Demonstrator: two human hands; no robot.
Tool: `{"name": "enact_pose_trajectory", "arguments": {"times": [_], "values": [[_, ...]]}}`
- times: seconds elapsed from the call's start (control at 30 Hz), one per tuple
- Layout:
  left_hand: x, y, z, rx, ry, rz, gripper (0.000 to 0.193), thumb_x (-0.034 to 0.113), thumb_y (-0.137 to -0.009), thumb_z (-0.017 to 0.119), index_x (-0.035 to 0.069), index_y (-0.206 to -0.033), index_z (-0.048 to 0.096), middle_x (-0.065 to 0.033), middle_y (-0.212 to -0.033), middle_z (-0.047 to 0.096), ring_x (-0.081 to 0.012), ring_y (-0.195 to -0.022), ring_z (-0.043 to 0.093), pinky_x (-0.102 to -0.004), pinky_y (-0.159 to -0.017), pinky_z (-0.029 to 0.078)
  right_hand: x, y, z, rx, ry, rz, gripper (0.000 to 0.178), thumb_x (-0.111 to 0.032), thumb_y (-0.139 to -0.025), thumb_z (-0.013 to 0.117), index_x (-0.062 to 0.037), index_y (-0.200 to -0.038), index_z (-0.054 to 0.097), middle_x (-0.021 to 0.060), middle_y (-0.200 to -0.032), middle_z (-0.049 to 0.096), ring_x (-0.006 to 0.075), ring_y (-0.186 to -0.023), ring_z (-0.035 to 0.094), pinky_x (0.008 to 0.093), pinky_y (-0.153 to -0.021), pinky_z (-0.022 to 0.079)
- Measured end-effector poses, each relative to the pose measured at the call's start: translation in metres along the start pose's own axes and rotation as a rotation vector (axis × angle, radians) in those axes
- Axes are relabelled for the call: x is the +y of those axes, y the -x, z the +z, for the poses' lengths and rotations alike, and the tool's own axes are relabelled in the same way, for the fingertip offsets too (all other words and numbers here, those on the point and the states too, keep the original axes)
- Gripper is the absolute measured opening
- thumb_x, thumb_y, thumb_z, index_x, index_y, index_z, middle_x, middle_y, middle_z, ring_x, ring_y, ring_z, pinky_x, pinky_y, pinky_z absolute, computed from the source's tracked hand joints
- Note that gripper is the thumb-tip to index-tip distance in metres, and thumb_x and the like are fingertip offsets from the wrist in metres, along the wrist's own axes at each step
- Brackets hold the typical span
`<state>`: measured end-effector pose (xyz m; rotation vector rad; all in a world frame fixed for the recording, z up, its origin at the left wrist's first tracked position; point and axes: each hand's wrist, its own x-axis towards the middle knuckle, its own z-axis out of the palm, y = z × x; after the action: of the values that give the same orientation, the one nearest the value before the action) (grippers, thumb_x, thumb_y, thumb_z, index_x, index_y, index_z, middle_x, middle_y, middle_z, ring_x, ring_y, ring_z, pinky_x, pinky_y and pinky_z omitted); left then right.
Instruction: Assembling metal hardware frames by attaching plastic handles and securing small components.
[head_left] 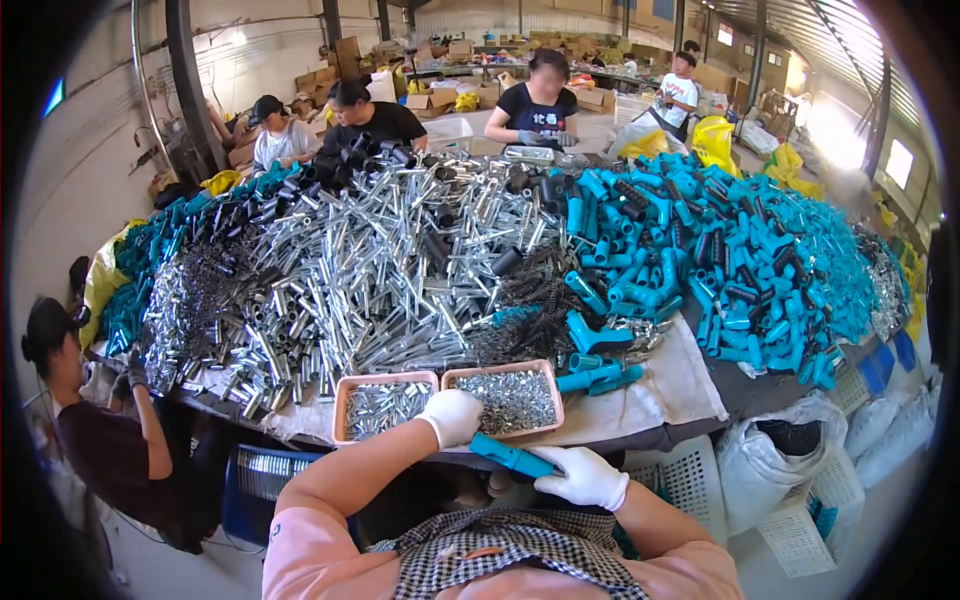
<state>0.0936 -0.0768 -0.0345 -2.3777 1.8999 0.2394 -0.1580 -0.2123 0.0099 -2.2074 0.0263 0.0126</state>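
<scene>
My left hand (453, 417), in a white glove, is at the near-left corner of a pink tray (554, 388) filled with small silvery metal pieces (515, 397). Its fingers are bunched together over these pieces; what they pinch, if anything, is hidden. A second pink tray (341, 412) beside it holds short metal pins (388, 405). My right hand (585, 478), also gloved in white, is closed around one end of a teal plastic handle (508, 455), held just off the table's near edge. Several more teal handles (600, 378) lie beyond the trays.
A large heap of metal tubes (370, 270) covers the table's middle, with dark springs (540, 290) beside it. Teal parts (740, 260) pile up at the right. Other people work across the table and at far left. White crates (692, 480) and a sack (770, 490) stand right.
</scene>
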Motion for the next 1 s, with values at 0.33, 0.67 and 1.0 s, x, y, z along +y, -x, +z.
{"name": "enact_pose_trajectory", "arguments": {"times": [0.33,0.67,1.0], "values": [[0.005,0.002,0.000,0.201,0.266,0.073,0.030,0.033,-0.081,0.064,0.004,-0.083,0.070,-0.0181,-0.084,0.069,-0.0371,-0.083,0.067,-0.0458,-0.078,0.054,-0.005,0.003,0.004,0.004,0.006,0.017,0.054,-0.028,-0.086,0.067,-0.0066,-0.134,0.055,0.0197,-0.107,0.069,0.0352,-0.097,0.068,0.0401,-0.087,0.052],[-0.014,0.002,0.014,0.362,0.259,-0.007,0.021,0.025,-0.088,0.058,0.010,-0.087,0.073,-0.0153,-0.083,0.070,-0.0351,-0.076,0.068,-0.0464,-0.071,0.054,-0.013,0.001,0.012,0.067,-0.012,0.034,0.049,-0.025,-0.087,0.067,-0.0057,-0.131,0.056,0.0183,-0.102,0.070,0.0305,-0.093,0.070,0.0375,-0.083,0.053],[0.005,0.033,-0.021,0.719,0.657,0.107,0.012,0.015,-0.085,0.066,0.003,-0.086,0.067,-0.0145,-0.081,0.066,-0.0361,-0.077,0.064,-0.0434,-0.069,0.051,-0.008,-0.010,0.014,0.069,0.159,0.109,0.052,-0.031,-0.085,0.067,-0.0088,-0.130,0.057,0.0197,-0.094,0.069,0.0371,-0.086,0.067,0.0450,-0.076,0.052]]}}
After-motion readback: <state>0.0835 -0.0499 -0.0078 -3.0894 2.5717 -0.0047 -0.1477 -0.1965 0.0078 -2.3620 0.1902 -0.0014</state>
